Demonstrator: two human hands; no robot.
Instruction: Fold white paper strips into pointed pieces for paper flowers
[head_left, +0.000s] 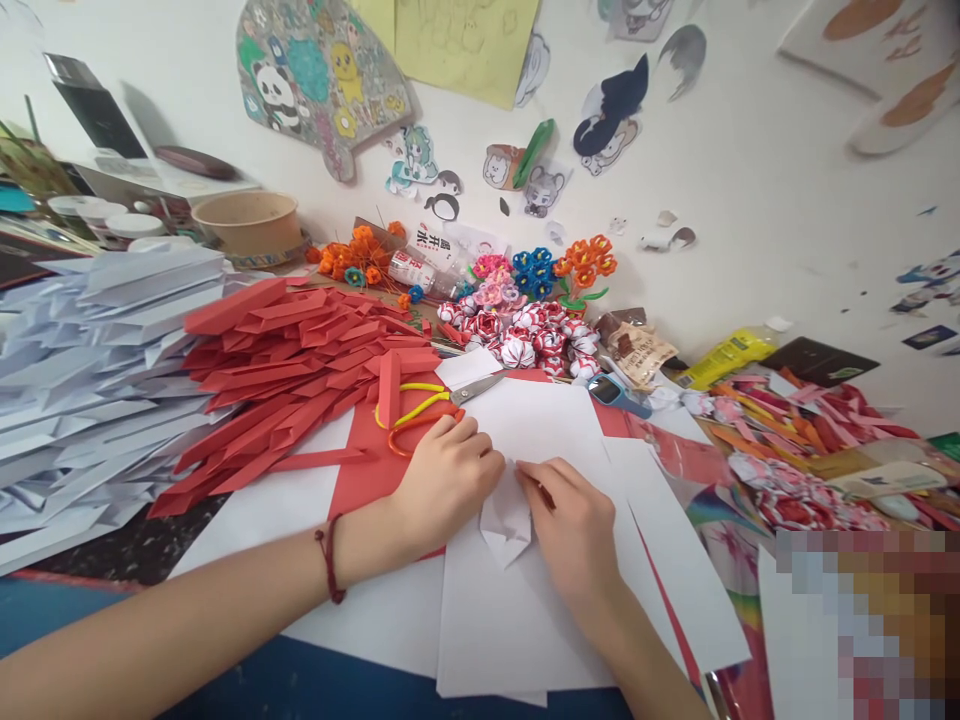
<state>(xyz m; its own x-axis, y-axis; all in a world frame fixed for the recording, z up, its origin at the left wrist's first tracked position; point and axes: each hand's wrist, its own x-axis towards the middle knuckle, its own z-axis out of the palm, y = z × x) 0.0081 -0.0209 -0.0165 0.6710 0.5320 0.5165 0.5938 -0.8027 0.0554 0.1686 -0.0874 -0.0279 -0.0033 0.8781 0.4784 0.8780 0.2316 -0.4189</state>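
Note:
A small folded white paper (506, 530) is pinched at its top between my two hands, its pointed end toward me. My left hand (448, 478), with a dark red cord bracelet on the wrist, has its fingers curled closed on the paper's upper left. On the upper right side, my right hand (574, 525) grips the paper between thumb and fingers. Beneath both lies a stack of white sheets (570, 630) over red paper (358, 500). Scissors (427, 405) with yellow and orange handles lie just beyond my left hand.
Heaps of folded white strips (97, 370) and folded red strips (300, 350) cover the left. Red-and-white paper flowers (525, 335) sit at the back, beside a blue watch (619, 393). A yellow bottle (731, 355) and colourful strips (810, 420) lie right.

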